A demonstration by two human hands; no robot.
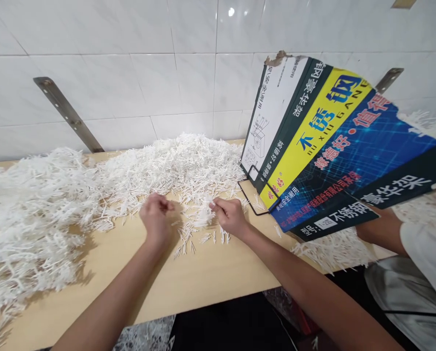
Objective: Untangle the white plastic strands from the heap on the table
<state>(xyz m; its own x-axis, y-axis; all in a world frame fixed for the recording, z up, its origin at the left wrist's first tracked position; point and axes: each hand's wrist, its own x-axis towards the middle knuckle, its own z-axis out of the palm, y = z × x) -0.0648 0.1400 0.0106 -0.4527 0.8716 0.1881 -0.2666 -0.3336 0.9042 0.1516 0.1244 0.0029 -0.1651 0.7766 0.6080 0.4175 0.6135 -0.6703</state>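
Over the wooden tabletop, my right hand (230,215) pinches a small clump of white branching plastic pieces (204,213) between thumb and fingers. My left hand (155,217) is just left of it, fingers curled together; whatever is in them, if anything, is too small to make out. Beneath and between both hands lie loose thin white plastic sticks (186,239), some of them forked. Behind the hands, a heap of the same white plastic pieces (181,161) runs along the wall.
A larger white heap (28,219) covers the table's left side. To the right, a printed cardboard sheet (312,151) stands upright in a black wire stand (256,202). Beyond it are a co-worker's arm (382,229) and more white pieces (334,251). Metal brackets (69,114) are on the tiled wall.
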